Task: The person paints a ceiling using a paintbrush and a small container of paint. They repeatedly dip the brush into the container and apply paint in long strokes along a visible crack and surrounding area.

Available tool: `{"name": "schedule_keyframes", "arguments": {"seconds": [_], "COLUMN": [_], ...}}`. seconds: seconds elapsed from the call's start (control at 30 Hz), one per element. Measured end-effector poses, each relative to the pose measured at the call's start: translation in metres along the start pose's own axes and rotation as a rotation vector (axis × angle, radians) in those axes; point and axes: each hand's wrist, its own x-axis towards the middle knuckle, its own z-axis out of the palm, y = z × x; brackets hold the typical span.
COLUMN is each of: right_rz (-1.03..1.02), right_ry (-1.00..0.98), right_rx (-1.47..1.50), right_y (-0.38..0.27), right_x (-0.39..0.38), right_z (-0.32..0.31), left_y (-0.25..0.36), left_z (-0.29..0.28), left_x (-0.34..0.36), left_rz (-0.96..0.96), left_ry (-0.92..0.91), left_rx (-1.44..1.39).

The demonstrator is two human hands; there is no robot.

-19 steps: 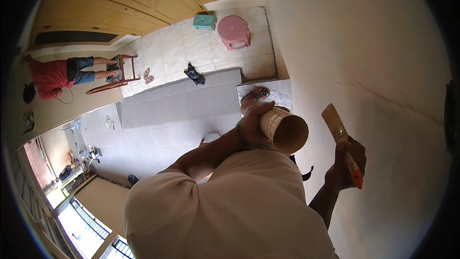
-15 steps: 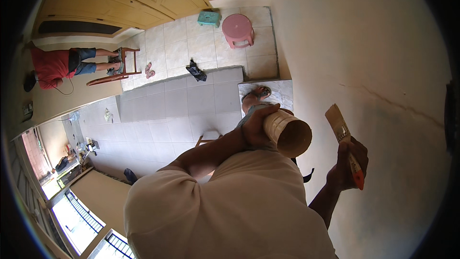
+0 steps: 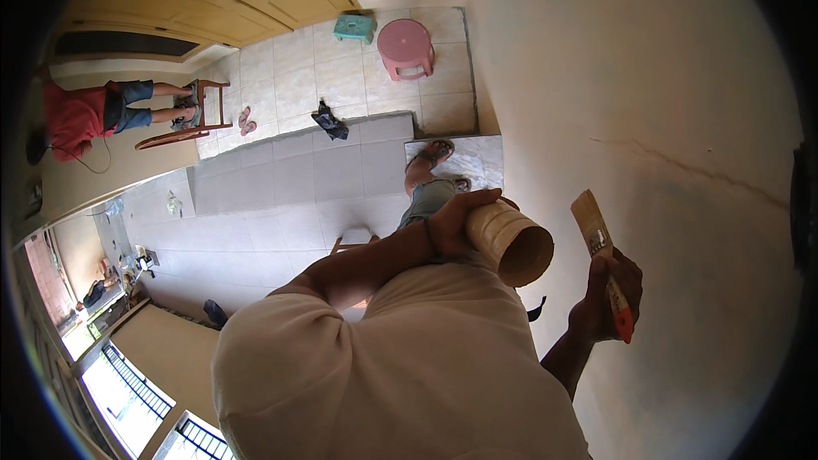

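My left hand is wrapped round a ribbed beige can, tilted so that its open mouth faces me. The inside looks brown and shaded; how much it holds I cannot tell. To the right of the can, my right hand is closed on the handle of a flat paintbrush. Its pale bristles point up and away, and the handle's end is orange-red. The bristles are apart from both the can and the beige wall.
A long crack runs across the wall. Below lie a marble-look step, a pink stool, a teal stool, a black bag and sandals. Far left, a person in red stands on a wooden chair.
The whole scene has shifted slightly left in the picture. Both hands keep their holds on the can and the paintbrush, with little movement.
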Motion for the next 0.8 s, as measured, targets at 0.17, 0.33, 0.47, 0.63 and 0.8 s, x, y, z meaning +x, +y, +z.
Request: {"name": "schedule_keyframes", "arguments": {"seconds": [0.17,0.33,0.47,0.63,0.8], "right_rz": [-0.043,-0.065,-0.063,-0.074,-0.009], "right_ry": [0.001,0.011,0.002,0.078,0.109], "right_rx": [-0.006,-0.012,-0.057,-0.041,-0.098], "right_y": [-0.003,-0.006,-0.011,-0.018,-0.032], "right_x": [0.001,0.002,0.005,0.006,0.009], "right_z": [-0.005,-0.006,-0.01,-0.01,-0.009], "left_y": [0.001,0.001,0.004,0.008,0.02], "left_z": [0.004,0.006,-0.001,-0.008,0.016], "left_x": [-0.004,-0.004,0.012,0.016,0.009], "left_rz": [-0.009,-0.035,-0.048,-0.081,-0.154], "left_ry": [0.04,0.031,0.047,0.006,0.015], "left_rx": [0.038,0.003,0.025,0.013,0.0]}}
